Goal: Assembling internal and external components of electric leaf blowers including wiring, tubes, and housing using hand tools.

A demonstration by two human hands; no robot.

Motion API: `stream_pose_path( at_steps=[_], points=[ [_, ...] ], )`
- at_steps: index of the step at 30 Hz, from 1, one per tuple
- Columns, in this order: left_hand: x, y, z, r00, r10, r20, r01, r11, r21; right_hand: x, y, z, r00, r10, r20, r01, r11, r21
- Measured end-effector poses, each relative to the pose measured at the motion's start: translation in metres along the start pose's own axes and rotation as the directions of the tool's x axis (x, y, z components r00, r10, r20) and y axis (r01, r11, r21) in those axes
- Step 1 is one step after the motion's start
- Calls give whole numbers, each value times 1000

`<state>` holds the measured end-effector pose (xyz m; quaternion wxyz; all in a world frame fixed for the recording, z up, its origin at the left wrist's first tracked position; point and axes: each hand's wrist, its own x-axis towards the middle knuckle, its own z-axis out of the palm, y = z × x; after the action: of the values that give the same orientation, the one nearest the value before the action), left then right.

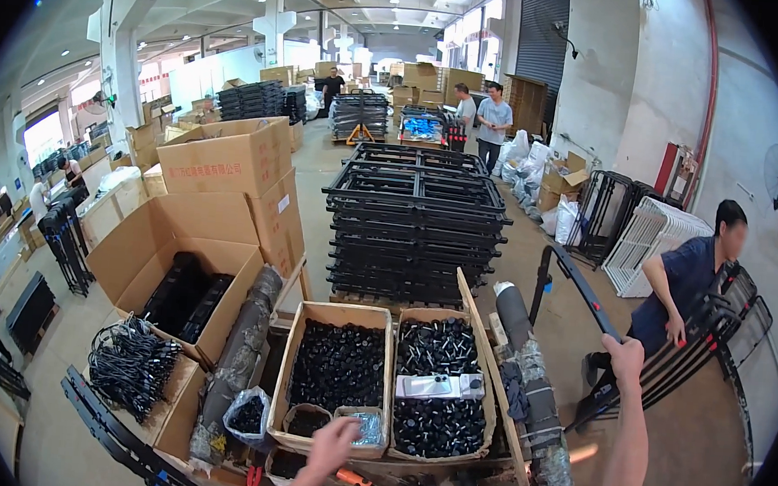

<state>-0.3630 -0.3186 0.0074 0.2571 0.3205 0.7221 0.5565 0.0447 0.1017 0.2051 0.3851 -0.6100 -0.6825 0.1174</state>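
My right hand (624,359) is wrapped round the end of a black metal tube frame (580,288), raised out to the right, with a small red piece on its side. My left hand (333,445) hovers at the front of a bin of black knob-like parts (340,363). Its fingers reach, loosely apart, toward a small box of silver hardware (365,427); whether they touch it cannot be made out. Beside that box is a small box of dark parts (307,419). An orange-handled tool (357,481) lies just below my left hand.
A second bin of black-headed bolts (437,439) carries a pale metal plate (437,387). Wrapped rolls (532,400) flank the bins. Stacked black frames (416,227) stand ahead. At right a person (692,276) handles black frames. Cartons (222,157) and bundled cables (131,364) are at left.
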Motion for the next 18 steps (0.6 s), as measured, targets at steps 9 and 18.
stream_pose_path(
  at_steps=[9, 18],
  points=[
    [24, 109, 126, 776, 284, 563, 2, 892, -453, -189, -175, -23, 973, -225, 58, 225, 974, 7],
    [-7, 144, 12, 656, 65, 752, 712, 277, -645, -362, -207, 14, 836, -492, 244, 464, 870, 164]
  ],
)
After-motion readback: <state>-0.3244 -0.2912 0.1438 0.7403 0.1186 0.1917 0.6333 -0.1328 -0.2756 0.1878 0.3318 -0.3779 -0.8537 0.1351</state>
